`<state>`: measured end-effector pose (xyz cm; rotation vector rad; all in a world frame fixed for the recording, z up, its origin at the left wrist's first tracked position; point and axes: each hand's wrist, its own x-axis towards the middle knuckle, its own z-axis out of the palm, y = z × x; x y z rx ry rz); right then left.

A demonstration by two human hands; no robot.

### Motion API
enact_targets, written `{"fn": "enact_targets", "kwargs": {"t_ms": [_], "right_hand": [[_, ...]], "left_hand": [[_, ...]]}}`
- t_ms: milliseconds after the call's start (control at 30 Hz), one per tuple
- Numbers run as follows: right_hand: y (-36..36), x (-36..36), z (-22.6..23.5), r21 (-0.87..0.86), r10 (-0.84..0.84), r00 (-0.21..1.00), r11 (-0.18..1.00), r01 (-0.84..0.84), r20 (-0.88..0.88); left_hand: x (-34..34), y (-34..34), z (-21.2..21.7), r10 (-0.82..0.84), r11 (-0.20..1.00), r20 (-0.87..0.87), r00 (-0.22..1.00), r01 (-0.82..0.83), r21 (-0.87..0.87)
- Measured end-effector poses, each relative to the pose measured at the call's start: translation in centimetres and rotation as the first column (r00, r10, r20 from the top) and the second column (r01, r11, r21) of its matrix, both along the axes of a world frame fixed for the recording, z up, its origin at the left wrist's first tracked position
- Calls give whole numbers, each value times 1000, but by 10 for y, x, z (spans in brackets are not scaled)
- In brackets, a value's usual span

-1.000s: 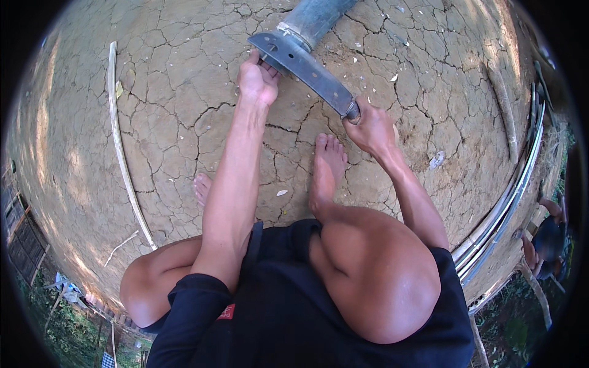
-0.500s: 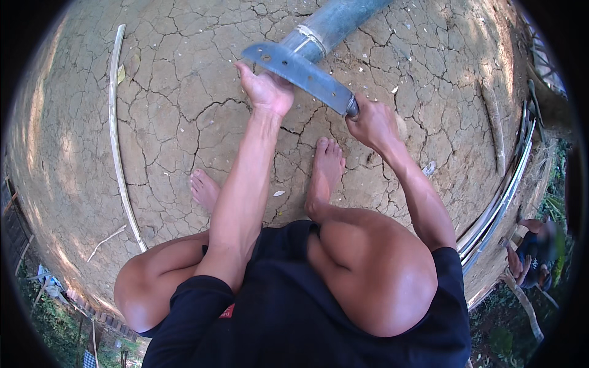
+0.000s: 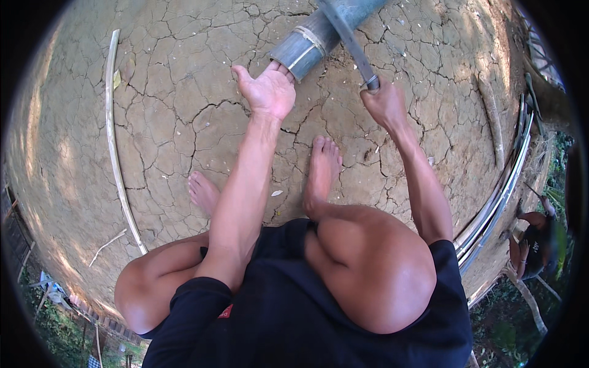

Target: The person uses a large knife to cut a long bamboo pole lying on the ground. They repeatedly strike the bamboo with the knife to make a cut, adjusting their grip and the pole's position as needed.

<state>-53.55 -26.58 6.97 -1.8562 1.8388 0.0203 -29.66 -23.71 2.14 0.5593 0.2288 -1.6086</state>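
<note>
A thick grey-green bamboo pole (image 3: 316, 40) comes in from the top, with a pale ring at its joint and its cut end toward me. My left hand (image 3: 270, 95) holds that end palm up, fingers tucked under or into it and thumb spread apart. The fingertips are hidden by the bamboo. In my right hand (image 3: 385, 105), closed round the handle, is a machete (image 3: 348, 41). Its blade is seen nearly edge-on, slanting up and left across the pole beyond the joint. Whether blade and bamboo touch, I cannot tell.
Cracked dry earth (image 3: 178, 122) surrounds my bare feet. A long pale strip (image 3: 113, 132) lies at the left. On the right are a stick (image 3: 491, 122) and a bundle of long strips (image 3: 500, 199). Another person (image 3: 534, 245) is at the far right edge.
The machete has swung up and right, from a broadside view over my left hand to nearly edge-on across the pole. My left hand stays at the bamboo's end.
</note>
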Motion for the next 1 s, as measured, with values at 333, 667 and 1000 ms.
{"fn": "enact_targets", "kwargs": {"t_ms": [333,667,1000], "right_hand": [[27,-3,-8,1,21,996,1000,-21,81],[-22,-28,-27,54,-358,907,933,355,222],[-6,-13,-6,-64,-107,985,991,116,139]], "left_hand": [[-7,1,3,-33,999,36,999,33,-7],[-25,3,-3,-38,998,559,828,55,-13],[-16,-23,16,-271,898,459,846,51,437]]}}
